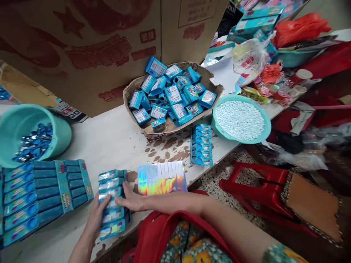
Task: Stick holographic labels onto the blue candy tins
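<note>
I have a row of small blue boxes (112,216) between my hands, on the desk (106,142) right in front of me. My left hand (94,213) lies along its left side with the fingertips over the top faces; my right hand (131,197) closes in from the other side, thumb apart from the fingers. So both hands are narrow, holding the row between them. My palms hide part of the lower edges, so I can't tell whether the row rests flat on the desk.

I'd judge the step in hand to be gripping this row and keeping its boxes together. The next move, as I see it, calls for even, light pressure from both sides, since the boxes could slip out of line or dent if one hand squeezes harder.

Just right of my row lies a shiny rainbow-coloured stack (161,179), which my right forearm passes close by. To the left, bigger blue packs (46,197) stand side by side near my left hand. Farther off, another blue row (202,146) sits beside the bowl of pale pellets (219,129), and loose boxes (173,94) fill the cardboard tray (127,96).
</note>
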### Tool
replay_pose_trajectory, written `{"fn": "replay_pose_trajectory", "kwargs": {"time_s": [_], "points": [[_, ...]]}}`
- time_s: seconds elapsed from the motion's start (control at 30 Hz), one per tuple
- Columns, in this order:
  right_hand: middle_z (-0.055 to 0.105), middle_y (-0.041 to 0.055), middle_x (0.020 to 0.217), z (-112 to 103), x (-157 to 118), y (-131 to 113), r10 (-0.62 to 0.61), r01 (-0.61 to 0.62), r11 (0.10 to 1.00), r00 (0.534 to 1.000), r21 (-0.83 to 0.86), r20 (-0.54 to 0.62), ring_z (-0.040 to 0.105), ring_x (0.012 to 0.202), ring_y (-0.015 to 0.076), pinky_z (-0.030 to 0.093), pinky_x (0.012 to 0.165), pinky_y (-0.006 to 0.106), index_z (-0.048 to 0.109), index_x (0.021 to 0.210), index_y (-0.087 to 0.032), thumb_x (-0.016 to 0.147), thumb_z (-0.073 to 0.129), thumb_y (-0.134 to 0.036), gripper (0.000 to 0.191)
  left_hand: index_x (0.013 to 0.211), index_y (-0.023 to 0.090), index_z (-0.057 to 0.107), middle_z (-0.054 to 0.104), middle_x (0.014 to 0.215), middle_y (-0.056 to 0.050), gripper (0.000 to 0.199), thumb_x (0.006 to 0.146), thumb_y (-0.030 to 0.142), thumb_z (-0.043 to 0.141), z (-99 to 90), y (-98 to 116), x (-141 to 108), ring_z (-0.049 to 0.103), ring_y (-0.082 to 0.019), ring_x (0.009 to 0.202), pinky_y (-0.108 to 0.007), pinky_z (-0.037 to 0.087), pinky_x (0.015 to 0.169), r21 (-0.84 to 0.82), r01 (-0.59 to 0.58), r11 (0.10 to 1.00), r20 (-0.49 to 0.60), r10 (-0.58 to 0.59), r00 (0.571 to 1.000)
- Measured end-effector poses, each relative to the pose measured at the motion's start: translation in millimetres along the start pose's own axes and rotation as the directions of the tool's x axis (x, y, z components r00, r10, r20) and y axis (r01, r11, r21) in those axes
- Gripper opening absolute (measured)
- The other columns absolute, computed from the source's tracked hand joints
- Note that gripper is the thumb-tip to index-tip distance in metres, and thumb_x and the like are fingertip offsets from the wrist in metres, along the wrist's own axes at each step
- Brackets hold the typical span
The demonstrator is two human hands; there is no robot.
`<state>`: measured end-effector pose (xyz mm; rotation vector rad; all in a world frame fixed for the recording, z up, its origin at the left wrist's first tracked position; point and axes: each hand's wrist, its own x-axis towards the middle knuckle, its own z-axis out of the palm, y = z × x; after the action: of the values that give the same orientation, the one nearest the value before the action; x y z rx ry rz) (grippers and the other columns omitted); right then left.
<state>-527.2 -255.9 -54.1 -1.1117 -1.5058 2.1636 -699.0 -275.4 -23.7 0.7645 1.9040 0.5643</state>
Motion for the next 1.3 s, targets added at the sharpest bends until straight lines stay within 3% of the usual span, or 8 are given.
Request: {"fn": "replay_pose_trajectory", "kwargs": {"time_s": [0.1, 0.17, 0.27, 0.47, 0.8, 0.97, 1.17, 1.3], "points": [[0.014, 0.0154, 0.153, -15, -4, 18, -0.135, 0.144, 0.942, 0.99, -0.303, 0.049, 0.009, 0.142, 0.0298, 0.014, 0.114, 0.047, 0.015, 0.146, -0.013, 0.075, 0.06, -0.059, 0.096, 0.138, 0.02, 0.036, 0.048, 0.136, -0.013, 0.075, 0.074, 0.053, 0.056, -3.7, -8, -2, 0.044, -0.036, 0.125, -0.053, 0.04, 0.099, 0.313, -0.089, 0.945, -0.156, 0.144, 0.977], [0.034, 0.0104, 0.146, -45, -17, 26, -0.255, 0.155, 0.853, 0.957, -0.499, -0.138, 0.026, 0.137, 0.0261, 0.024, 0.111, 0.044, 0.034, 0.14, -0.021, 0.077, 0.066, -0.041, 0.073, 0.14, 0.017, 0.032, 0.035, 0.145, -0.016, 0.072, 0.078, 0.048, 0.054, 14.9, 8, -8, 0.03, -0.034, 0.135, -0.053, 0.026, 0.108, 0.521, -0.302, 0.798, -0.22, 0.468, 0.856], [0.045, 0.0123, 0.133, -94, -37, 37, -0.225, -0.231, 0.748, 0.794, -0.622, -0.565, 0.038, 0.125, 0.0292, 0.036, 0.102, 0.047, 0.049, 0.126, -0.022, 0.067, 0.077, -0.03, 0.066, 0.135, 0.02, 0.039, 0.042, 0.139, -0.013, 0.052, 0.086, 0.036, 0.047, 68.9, 45, -8, 0.033, -0.028, 0.131, -0.045, 0.026, 0.109, 0.642, -0.591, 0.488, 0.057, 0.739, 0.672], [0.045, 0.0155, 0.128, -126, -56, 59, -0.168, -0.435, 0.626, 0.735, -0.647, -0.657, 0.041, 0.115, 0.032, 0.043, 0.091, 0.045, 0.056, 0.11, -0.016, 0.051, 0.087, -0.024, 0.066, 0.11, 0.025, 0.061, 0.052, 0.127, -0.01, 0.031, 0.081, 0.03, 0.052, 160.1, 81, 26, 0.041, -0.029, 0.116, -0.042, 0.034, 0.091, 0.74, -0.627, 0.243, 0.512, 0.401, 0.76], [0.025, 0.0147, 0.15, -93, -60, 70, -0.246, -0.305, 0.613, 0.803, -0.729, -0.543, 0.019, 0.138, 0.0331, 0.029, 0.102, 0.056, 0.027, 0.142, -0.02, 0.083, 0.06, -0.031, 0.069, 0.097, 0.022, 0.067, 0.071, 0.098, -0.009, 0.03, 0.087, 0.028, 0.039, 168.4, 85, 39, 0.06, -0.025, 0.097, -0.036, 0.032, 0.084, 0.689, -0.651, 0.319, 0.581, 0.295, 0.758], [0.037, 0.0134, 0.145, -79, -71, 69, -0.271, -0.239, 0.608, 0.834, -0.757, -0.481, 0.027, 0.135, 0.0311, 0.029, 0.103, 0.051, 0.048, 0.128, -0.018, 0.083, 0.056, -0.02, 0.046, 0.093, 0.021, 0.067, 0.071, 0.096, -0.008, 0.028, 0.086, 0.026, 0.04, 175.9, 80, 44, 0.061, -0.025, 0.094, -0.036, 0.033, 0.083, 0.705, -0.61, 0.361, 0.544, 0.278, 0.792], [0.063, 0.0041, 0.083, -94, -94, 40, -0.315, -0.199, 0.806, 0.653, -0.557, -0.689, 0.056, 0.082, 0.0193, 0.044, 0.075, 0.031, 0.06, 0.082, -0.021, 0.086, 0.052, -0.023, 0.009, 0.098, 0.021, 0.066, 0.067, 0.106, -0.009, 0.029, 0.088, 0.029, 0.039, 175.8, 86, 36, 0.054, -0.027, 0.107, -0.04, 0.031, 0.093, 0.682, -0.596, 0.424, 0.474, 0.364, 0.802], [0.06, -0.0014, 0.073, -105, -121, 17, -0.26, -0.019, 0.946, 0.546, -0.323, -0.796, 0.055, 0.068, 0.0141, 0.044, 0.067, 0.026, 0.056, 0.076, -0.021, 0.083, 0.055, -0.026, 0.009, 0.126, 0.022, 0.049, 0.052, 0.132, -0.008, 0.041, 0.089, 0.038, 0.04, 174.2, 99, 8, 0.045, -0.023, 0.12, -0.035, 0.035, 0.097, 0.209, -0.74, 0.639, 0.541, 0.555, 0.632]]}}
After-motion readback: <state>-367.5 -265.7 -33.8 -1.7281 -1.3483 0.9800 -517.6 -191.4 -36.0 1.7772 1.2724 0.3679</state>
